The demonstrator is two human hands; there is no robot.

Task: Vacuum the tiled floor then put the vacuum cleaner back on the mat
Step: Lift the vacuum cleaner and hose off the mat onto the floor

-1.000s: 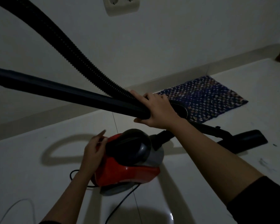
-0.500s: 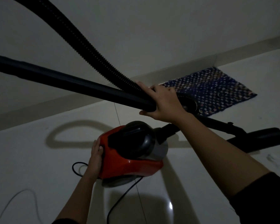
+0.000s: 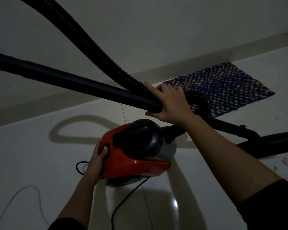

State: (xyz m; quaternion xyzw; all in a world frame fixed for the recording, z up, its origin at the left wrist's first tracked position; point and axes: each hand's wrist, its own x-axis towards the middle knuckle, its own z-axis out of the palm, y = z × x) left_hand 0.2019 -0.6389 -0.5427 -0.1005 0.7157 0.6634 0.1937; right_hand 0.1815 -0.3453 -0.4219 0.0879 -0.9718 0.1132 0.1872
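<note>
A red and black vacuum cleaner body (image 3: 136, 156) sits on the white tiled floor (image 3: 32, 155), short of the blue woven mat (image 3: 223, 87) that lies by the wall at the upper right. My left hand (image 3: 98, 156) grips the rear end of the body. My right hand (image 3: 170, 103) is wrapped around the black wand (image 3: 73, 80) and the ribbed hose (image 3: 93, 47) together, above the body. The black floor nozzle (image 3: 276, 143) rests on the tiles at the right, near the mat's front edge.
A black power cord (image 3: 128, 195) trails from under the vacuum toward the bottom edge. A thin pale cable (image 3: 15, 196) curves over the floor at the lower left. The white wall and its skirting (image 3: 56, 100) run behind the mat. The room is dim.
My left hand went from reaching with fingers apart to gripping the vacuum's rear. The view shifted, so the mat and nozzle sit further right; the wall socket left the frame.
</note>
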